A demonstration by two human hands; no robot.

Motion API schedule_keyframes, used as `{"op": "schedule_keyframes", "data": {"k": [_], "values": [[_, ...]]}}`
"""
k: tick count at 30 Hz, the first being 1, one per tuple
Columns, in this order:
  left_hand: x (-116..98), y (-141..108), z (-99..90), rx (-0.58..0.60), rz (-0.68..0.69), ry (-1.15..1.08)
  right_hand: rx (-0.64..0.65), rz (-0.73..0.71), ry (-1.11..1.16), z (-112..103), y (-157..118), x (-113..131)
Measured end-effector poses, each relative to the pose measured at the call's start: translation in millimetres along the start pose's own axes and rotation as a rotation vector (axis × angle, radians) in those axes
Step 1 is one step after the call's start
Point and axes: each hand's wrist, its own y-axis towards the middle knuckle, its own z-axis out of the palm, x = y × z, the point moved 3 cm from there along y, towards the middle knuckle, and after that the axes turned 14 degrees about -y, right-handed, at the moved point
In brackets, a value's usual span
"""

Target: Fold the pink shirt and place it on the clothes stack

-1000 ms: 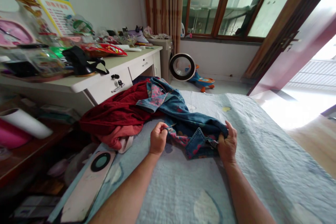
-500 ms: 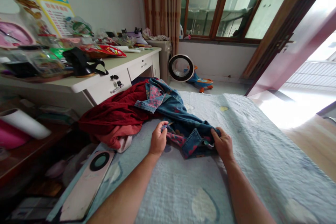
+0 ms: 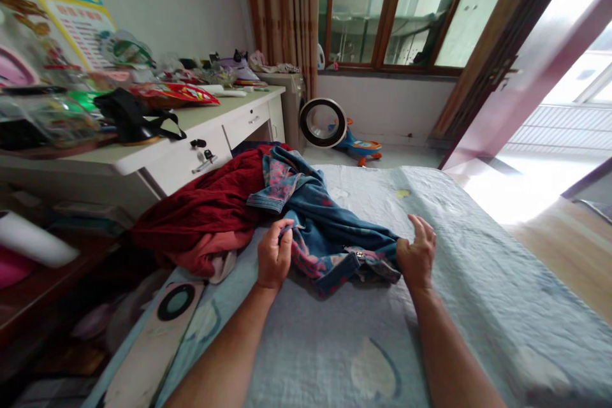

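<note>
Denim garment (image 3: 344, 222), reaching far edge of bed (image 3: 306, 350): likely soft, heavyish; hold seams. Left hand (image 3: 274, 258): fingers clamped on it; right hand (image 3: 417, 261): grip unclear.

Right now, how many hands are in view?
2: the left hand is at the near-left edge of the floral-patterned denim garment, the right hand at its right end. No other hands show.

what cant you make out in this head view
Head view: small print on poster, blurred.
Head view: pink object, cut off by the left edge.
Head view: part of the red cloth, covered by the denim garment.
Head view: garment edge at the right hand, hidden by the hand.
</note>
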Motion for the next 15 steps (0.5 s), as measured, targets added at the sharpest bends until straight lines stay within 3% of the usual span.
{"op": "schedule_keyframes", "data": {"k": [4,7,13,15], "values": [[0.6,-2.0,11.0,0.181,-0.117,-0.053,0.242,-0.264,0.08,9.6,-9.9,31.8],[4.9,-3.4,19.7,0.254,-0.163,0.007,0.479,-0.314,0.135,19.7,-17.4,44.4],[17.8,-0.3,19.9,0.009,-0.097,0.087,0.677,-0.287,0.14,24.7,-20.5,49.1],[22.8,1.5,17.5,0.011,-0.14,0.087,0.706,-0.29,0.162,21.0,-20.4,53.3]]}}
